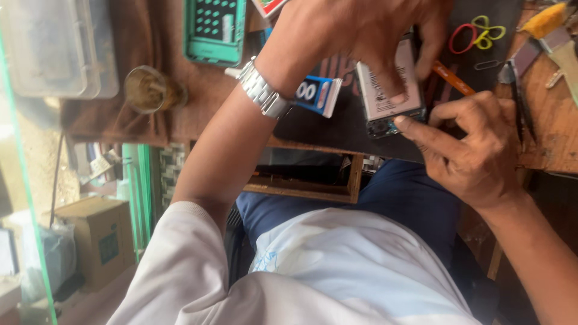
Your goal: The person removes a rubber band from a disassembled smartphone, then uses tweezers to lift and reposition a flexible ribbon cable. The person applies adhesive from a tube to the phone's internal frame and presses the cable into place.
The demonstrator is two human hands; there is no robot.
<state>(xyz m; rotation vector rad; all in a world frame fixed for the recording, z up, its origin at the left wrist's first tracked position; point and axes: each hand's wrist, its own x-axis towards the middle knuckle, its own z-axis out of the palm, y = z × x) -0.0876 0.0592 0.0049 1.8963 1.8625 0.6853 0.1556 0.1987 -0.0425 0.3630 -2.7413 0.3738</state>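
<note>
Nearest you, your right hand (pixel 475 153) is curled loosely, its index finger stretched out so that the tip touches the lower corner of the opened dark phone with the white, label-covered battery (pixel 388 90) in its back. The other fingers are folded; whether they hold anything, you cannot tell from here.

The phone lies between your two hands, on the dark work mat (pixel 337 129). Its long axis runs away from you, tilted a little, with the near end at your right fingertip and the far end under your left palm. So both hands touch it: the right at the near corner, the left from above.

Your left hand (pixel 367 30), with the metal wristwatch (pixel 263 93), is spread over the phone, fingers bent down, one fingertip pressing on the battery's face. It pins the phone; it does not close round it.

Just beside your left wrist lies a blue-and-white glue tube (pixel 318 93). Beyond your right hand, an orange-handled tool (pixel 453 78) and coloured rubber bands (pixel 475 33).
</note>
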